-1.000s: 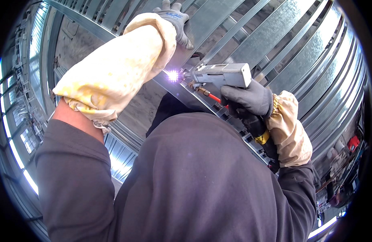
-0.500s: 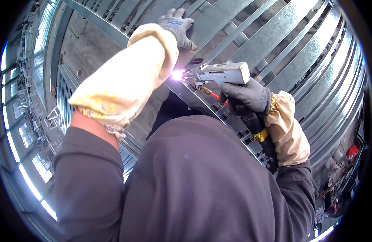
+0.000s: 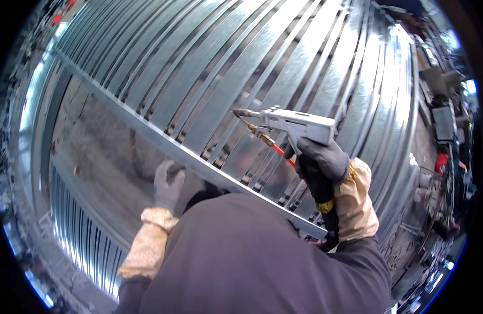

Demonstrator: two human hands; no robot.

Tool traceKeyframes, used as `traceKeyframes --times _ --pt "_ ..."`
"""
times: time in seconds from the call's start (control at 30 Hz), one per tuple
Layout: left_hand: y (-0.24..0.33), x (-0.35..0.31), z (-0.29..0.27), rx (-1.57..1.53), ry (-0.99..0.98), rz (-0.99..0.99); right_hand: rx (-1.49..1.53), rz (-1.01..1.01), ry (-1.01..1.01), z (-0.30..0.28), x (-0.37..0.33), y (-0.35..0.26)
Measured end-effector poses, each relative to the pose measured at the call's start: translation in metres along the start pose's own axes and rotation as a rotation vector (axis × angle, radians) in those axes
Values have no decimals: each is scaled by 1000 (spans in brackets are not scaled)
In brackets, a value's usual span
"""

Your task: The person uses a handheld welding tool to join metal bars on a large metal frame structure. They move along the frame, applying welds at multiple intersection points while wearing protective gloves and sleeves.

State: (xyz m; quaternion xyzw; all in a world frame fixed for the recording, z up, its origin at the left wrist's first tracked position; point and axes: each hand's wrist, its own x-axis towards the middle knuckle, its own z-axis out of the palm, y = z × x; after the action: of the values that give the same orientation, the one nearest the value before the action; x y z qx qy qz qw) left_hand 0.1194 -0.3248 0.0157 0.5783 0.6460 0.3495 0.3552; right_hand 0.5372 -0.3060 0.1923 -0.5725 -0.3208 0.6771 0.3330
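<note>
In my right hand (image 3: pixel 325 159), gloved in dark grey, is a silver welding gun (image 3: pixel 302 125), its nozzle pointing left above the metal slats. A thin brass-ended red tube (image 3: pixel 278 149) runs beneath the nozzle tip, and a thick black cable (image 3: pixel 321 186) hangs from the grip. No arc glows at the tip. Low on the left, my left hand (image 3: pixel 168 186) in a light grey glove is off the metal, thumb and fingers apart, holding nothing. Beside it runs the long edge rail of the slatted galvanized steel panel (image 3: pixel 171 144). Cream sleeve covers wrap both forearms.
Another slatted metal panel (image 3: pixel 84 230) lies at the lower left, across a strip of concrete floor (image 3: pixel 100 141). At the far right stand a grey box (image 3: pixel 445 123) and a red item (image 3: pixel 441 163) amid clutter.
The bright arc at the nozzle has gone out. My left hand has left the slats and dropped toward my body. The welding gun has lifted off the rail, and the view has shifted.
</note>
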Motion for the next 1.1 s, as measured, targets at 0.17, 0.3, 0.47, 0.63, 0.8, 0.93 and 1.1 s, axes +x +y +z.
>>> traceKeyframes --times 0.17,0.3,0.47,0.63,0.8,0.93,1.1 --pt "-3 1 4 211 -283 343 90 -286 681 15 -113 -20" --pt "6 11 10 307 -396 461 130 -583 960 2 -225 0" --pt "-9 12 16 365 -438 556 248 -821 1226 15 -396 28" --pt "-12 8 5 405 -431 589 217 -729 1670 68 -523 33" --pt "-21 -2 17 522 -389 652 235 -607 1693 67 -549 72" --pt "-24 -15 27 627 -325 631 292 -430 1517 29 -495 119" --pt "-22 -36 47 744 -249 563 358 -150 1116 -22 -389 185"
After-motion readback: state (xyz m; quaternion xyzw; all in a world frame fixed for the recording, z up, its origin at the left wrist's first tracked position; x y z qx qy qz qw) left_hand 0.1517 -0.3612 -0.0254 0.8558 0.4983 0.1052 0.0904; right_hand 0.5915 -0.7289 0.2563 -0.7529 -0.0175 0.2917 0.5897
